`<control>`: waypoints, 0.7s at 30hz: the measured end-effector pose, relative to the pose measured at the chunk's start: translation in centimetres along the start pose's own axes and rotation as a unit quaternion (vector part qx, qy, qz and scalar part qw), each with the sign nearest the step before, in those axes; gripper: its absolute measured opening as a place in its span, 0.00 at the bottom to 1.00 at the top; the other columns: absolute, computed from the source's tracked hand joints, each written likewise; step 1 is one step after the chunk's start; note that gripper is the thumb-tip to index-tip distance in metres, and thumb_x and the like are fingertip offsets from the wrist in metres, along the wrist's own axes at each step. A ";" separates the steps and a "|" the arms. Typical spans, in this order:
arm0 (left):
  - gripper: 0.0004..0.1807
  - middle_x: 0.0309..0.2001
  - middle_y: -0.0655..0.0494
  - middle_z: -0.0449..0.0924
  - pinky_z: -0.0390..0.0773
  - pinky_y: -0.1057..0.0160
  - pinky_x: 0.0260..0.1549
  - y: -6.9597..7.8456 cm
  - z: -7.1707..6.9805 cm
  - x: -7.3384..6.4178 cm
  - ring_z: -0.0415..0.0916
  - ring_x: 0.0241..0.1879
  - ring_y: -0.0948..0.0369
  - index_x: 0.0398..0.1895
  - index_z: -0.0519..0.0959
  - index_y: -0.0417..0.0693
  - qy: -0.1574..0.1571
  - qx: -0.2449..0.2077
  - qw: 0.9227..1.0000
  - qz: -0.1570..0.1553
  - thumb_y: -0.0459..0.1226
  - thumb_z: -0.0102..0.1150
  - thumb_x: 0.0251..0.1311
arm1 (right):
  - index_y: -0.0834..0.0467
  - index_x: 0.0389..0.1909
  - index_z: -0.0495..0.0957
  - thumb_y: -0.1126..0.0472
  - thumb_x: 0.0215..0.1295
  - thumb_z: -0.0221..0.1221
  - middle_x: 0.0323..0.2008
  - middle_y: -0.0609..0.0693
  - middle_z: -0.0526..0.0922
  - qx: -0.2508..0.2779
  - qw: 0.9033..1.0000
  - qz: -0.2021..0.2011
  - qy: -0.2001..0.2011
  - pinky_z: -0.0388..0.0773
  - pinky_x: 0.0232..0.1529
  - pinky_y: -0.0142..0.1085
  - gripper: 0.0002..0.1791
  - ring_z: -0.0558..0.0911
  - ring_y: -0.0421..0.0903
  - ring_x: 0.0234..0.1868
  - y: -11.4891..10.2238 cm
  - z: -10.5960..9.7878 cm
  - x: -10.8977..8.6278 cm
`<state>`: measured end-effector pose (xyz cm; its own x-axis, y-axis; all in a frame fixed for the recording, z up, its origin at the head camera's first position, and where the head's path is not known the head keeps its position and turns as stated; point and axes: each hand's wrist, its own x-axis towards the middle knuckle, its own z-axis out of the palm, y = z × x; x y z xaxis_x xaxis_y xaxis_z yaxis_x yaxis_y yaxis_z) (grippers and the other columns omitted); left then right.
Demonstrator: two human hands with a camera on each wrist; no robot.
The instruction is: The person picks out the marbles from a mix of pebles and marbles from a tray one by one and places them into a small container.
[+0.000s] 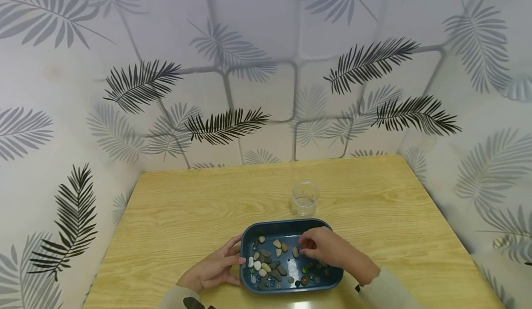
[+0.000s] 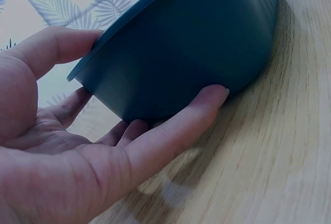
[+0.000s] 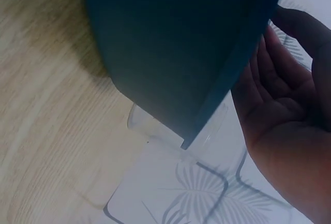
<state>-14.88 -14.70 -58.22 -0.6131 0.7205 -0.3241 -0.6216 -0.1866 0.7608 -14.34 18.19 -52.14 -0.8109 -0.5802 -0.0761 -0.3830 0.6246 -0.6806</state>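
A dark blue rectangular tub [image 1: 291, 289] sits on the table, holding several pebbles [image 1: 266, 267] and small glass beads [image 1: 261, 283], mostly in its left half and along the front. My left hand [image 1: 218, 265] grips the tub's left end. In the left wrist view, one finger of the left hand [image 2: 77, 146] is at the rim and others are low against the outer wall. Over the tub's right half, my right hand [image 1: 326, 246] reaches in with bent fingers, fingertips close to a dark pebble; I cannot tell whether it is pinched. The tub wall hides those fingertips in the right wrist view.
A clear round plastic cup [image 1: 305, 199] stands on the wooden table [image 1: 199, 198] just behind the tub. Beyond the table's back edge is a wall [image 1: 266, 92] covered with a feather-leaf pattern, which also runs along both sides.
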 end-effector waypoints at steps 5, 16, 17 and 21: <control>0.34 0.68 0.44 0.36 0.66 0.34 0.37 -0.1 0.0 0.0 0.56 0.58 0.41 0.68 0.45 0.61 -0.001 -0.003 1.000 0.001 0.30 0.43 0.62 | 0.58 0.34 0.80 0.62 0.55 0.59 0.25 0.36 0.76 -0.006 0.999 -0.015 -0.030 0.73 0.27 0.26 0.06 0.73 0.31 0.25 -0.1 0.6 -0.1; 0.34 0.67 0.43 0.35 0.66 0.34 0.37 0.0 0.0 -0.1 0.58 0.56 0.40 0.68 0.44 0.61 -0.001 -0.003 1.000 0.000 0.30 0.42 0.62 | 0.54 0.30 0.78 0.62 0.52 0.61 0.22 0.35 0.73 -0.039 0.994 -0.001 -0.099 0.71 0.25 0.25 0.04 0.71 0.30 0.24 -0.1 2.0 -0.3; 0.35 0.67 0.43 0.35 0.66 0.34 0.37 0.0 0.0 -0.1 0.58 0.57 0.40 0.68 0.44 0.61 0.000 -0.003 1.000 0.001 0.30 0.43 0.62 | 0.54 0.30 0.78 0.62 0.51 0.62 0.22 0.35 0.73 -0.043 0.994 -0.001 -0.100 0.71 0.25 0.25 0.04 0.71 0.30 0.23 -0.1 2.1 -0.3; 0.34 0.68 0.43 0.34 0.66 0.35 0.37 0.1 0.0 -0.1 0.57 0.57 0.41 0.68 0.44 0.61 0.001 -0.002 1.000 0.000 0.30 0.43 0.62 | 0.55 0.28 0.77 0.63 0.51 0.62 0.21 0.36 0.72 -0.048 0.993 0.001 -0.107 0.71 0.25 0.25 0.04 0.71 0.30 0.22 -0.2 2.5 -0.4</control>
<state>-14.86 -14.76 -58.09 -0.6132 0.7196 -0.3257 -0.6242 -0.1887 0.7582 -12.86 17.01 -53.83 -0.7029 -0.6704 -0.2377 -0.4307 0.6671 -0.6078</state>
